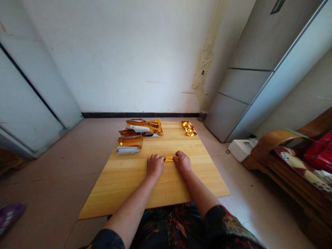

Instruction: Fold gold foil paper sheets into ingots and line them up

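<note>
A small gold foil sheet [169, 158] lies flat on the wooden table [129, 186], pinned between my two hands. My left hand [155, 165] presses its left end with curled fingers. My right hand [182, 161] presses its right end, fingers also curled down on it. Most of the sheet is hidden under my fingers.
Stacks of gold and silver foil paper [129, 143] and more [144, 128] sit at the table's far left. A few folded gold pieces [188, 128] lie at the far right. A grey fridge [249, 90] and a wooden bench [290, 155] stand to the right.
</note>
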Demonstrator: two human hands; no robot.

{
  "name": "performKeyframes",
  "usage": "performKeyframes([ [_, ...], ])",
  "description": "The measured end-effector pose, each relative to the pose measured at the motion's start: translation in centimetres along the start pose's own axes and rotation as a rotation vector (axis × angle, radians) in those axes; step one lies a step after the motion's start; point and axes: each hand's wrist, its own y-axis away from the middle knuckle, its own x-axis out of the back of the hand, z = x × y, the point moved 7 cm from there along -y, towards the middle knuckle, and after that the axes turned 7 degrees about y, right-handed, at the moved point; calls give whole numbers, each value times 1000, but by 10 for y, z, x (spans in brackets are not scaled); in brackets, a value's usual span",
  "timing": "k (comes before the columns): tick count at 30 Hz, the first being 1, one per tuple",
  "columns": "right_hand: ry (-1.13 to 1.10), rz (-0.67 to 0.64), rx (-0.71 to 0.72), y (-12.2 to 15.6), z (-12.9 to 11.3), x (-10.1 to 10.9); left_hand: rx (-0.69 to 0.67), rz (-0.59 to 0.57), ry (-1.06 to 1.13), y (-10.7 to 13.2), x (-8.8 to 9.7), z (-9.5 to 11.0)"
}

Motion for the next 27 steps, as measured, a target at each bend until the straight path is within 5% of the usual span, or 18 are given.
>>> performKeyframes([
  [16, 208, 16, 38, 5, -7, -1, 16, 2, -6, -2, -4, -2],
  [27, 121, 27, 59, 10, 0, 0, 1, 26, -47, 2, 1, 0],
])
